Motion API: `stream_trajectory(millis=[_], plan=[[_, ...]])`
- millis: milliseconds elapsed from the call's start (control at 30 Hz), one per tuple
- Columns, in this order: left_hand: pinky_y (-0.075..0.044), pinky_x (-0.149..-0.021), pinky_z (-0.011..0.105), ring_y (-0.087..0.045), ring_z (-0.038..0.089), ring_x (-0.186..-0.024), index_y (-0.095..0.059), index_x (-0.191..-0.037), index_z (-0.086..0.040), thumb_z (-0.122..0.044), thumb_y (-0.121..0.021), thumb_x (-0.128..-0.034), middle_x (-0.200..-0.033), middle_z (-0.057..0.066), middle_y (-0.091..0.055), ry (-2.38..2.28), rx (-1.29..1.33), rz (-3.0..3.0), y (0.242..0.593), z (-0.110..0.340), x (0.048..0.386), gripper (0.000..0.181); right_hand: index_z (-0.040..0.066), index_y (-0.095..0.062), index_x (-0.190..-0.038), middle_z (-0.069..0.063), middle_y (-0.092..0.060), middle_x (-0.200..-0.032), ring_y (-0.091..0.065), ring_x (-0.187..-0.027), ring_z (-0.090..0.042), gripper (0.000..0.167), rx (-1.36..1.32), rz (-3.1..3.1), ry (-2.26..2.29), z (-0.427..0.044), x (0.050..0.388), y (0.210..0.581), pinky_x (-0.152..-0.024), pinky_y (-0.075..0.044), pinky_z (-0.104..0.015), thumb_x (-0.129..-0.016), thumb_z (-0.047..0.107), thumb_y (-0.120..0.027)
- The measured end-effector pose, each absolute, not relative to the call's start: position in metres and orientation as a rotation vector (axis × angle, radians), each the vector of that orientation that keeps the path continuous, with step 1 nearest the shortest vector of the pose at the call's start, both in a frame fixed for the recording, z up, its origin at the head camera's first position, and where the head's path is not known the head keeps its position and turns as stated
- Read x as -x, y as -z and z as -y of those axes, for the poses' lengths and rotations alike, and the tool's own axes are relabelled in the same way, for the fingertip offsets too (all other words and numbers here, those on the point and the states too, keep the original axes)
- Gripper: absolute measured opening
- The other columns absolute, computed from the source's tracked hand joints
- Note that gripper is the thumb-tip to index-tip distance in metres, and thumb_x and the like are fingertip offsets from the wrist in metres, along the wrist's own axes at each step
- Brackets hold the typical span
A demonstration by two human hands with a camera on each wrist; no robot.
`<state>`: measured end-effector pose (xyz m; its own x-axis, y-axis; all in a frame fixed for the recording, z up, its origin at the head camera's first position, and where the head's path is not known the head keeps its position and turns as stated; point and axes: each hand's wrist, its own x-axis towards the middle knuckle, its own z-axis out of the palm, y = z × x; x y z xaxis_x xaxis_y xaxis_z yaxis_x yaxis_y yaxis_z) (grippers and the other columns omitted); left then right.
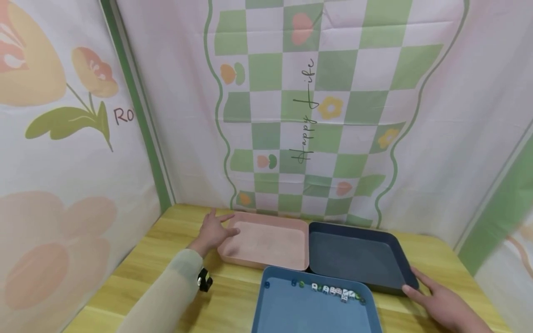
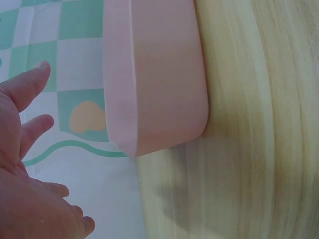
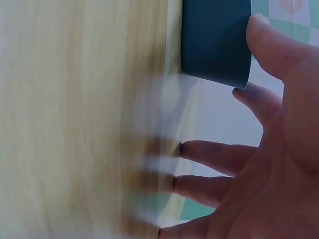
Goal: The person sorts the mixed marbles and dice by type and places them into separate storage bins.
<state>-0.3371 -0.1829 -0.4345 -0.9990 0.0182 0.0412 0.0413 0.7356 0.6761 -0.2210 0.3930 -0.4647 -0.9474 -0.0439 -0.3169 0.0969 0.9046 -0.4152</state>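
Note:
At the far left of the table a pink tray (image 1: 266, 245) lies flat, and its rounded corner shows in the left wrist view. My left hand (image 1: 213, 233) hovers at its left side with fingers spread. In the left wrist view that hand's fingers stand apart from the tray. A dark navy tray (image 1: 354, 254) sits right against the pink one. My right hand (image 1: 445, 300) is at its near right corner, where the thumb and index finger appear to touch the rim. The other fingers stretch out beside it, holding nothing.
In front, a blue tray (image 1: 312, 310) holds several white dice (image 1: 333, 290) and small green and blue pieces along its far wall. A patterned curtain (image 1: 300, 115) hangs behind the wooden table (image 1: 225, 300), and fabric (image 1: 75, 162) walls the left side.

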Motion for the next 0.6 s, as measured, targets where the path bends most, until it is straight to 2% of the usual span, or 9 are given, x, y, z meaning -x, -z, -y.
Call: stream_trajectory(millis=[100, 267, 600], plan=[[-0.015, -0.11, 0.068, -0.004, 0.049, -0.146, -0.059, -0.141, -0.017, -0.038, -0.077, -0.087, -0.162, 0.028, -0.005, 1.15, 0.069, 2.879, 0.432, 0.182, 0.335, 0.06, -0.01, -0.017, -0.152, -0.049, -0.042, -0.129, -0.049, -0.109, -0.064, 0.093, -0.03, -2.752, 0.626, -0.393, 0.22, 0.465, -0.08, -0.044, -0.068, -0.1, 0.065, -0.039], [-0.014, -0.11, 0.068, -0.003, 0.047, -0.146, -0.059, -0.141, -0.02, -0.039, -0.078, -0.086, -0.163, 0.024, -0.004, 1.234, 0.119, 2.856, 0.433, 0.181, 0.332, 0.061, -0.01, -0.017, -0.151, -0.049, -0.042, -0.129, -0.049, -0.108, -0.064, 0.092, -0.023, -2.753, 0.626, -0.394, 0.217, 0.465, -0.079, -0.044, -0.068, -0.101, 0.063, -0.039], [-0.018, -0.11, 0.067, -0.004, 0.047, -0.146, -0.06, -0.141, -0.02, -0.035, -0.079, -0.086, -0.163, 0.023, -0.006, 1.252, 0.233, 2.793, 0.426, 0.177, 0.318, 0.06, -0.005, -0.012, -0.154, -0.049, -0.035, -0.135, -0.044, -0.113, -0.066, 0.098, -0.07, -2.743, 0.66, -0.394, 0.223, 0.467, -0.081, -0.042, -0.07, -0.097, 0.069, -0.04]])
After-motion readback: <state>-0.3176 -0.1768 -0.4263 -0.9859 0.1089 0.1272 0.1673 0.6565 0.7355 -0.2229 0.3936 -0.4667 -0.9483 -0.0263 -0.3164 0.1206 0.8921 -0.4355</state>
